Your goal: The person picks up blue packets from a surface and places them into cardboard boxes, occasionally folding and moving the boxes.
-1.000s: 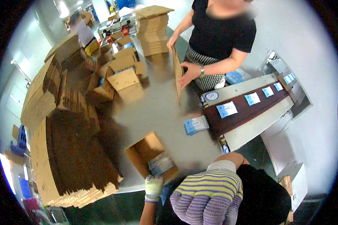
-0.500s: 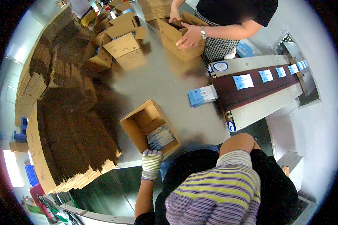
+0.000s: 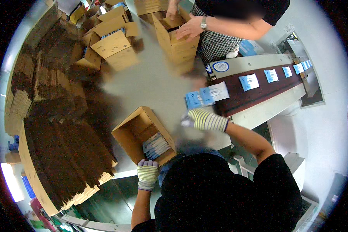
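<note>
My left hand (image 3: 147,176), in a striped glove, grips the near rim of an open cardboard box (image 3: 165,136), fingers curled over the edge. Inside, several blue and white packets (image 3: 156,146) stand in a row at one side; the rest of the box's floor shows bare cardboard. My right hand (image 3: 207,119), gloved alike, is over the table just below the conveyor's end. Its fingertips are smeared and no held thing shows. Just beyond it lies a blue and white packet (image 3: 194,100), partly overlapped by another packet (image 3: 215,92) at the belt's end.
A conveyor (image 3: 236,98) with spaced packets comes in from the right. Across the metal table (image 3: 143,83), a co-worker's hand (image 3: 190,29) rests on another open box (image 3: 183,52). Filled boxes (image 3: 112,44) stand at the far left; stacked flat cardboard (image 3: 65,154) lines the left.
My right hand has swung from close in front of me out toward the packets. Another packet has reached the belt's end. My left hand stays on the box. The co-worker's box has shifted.
</note>
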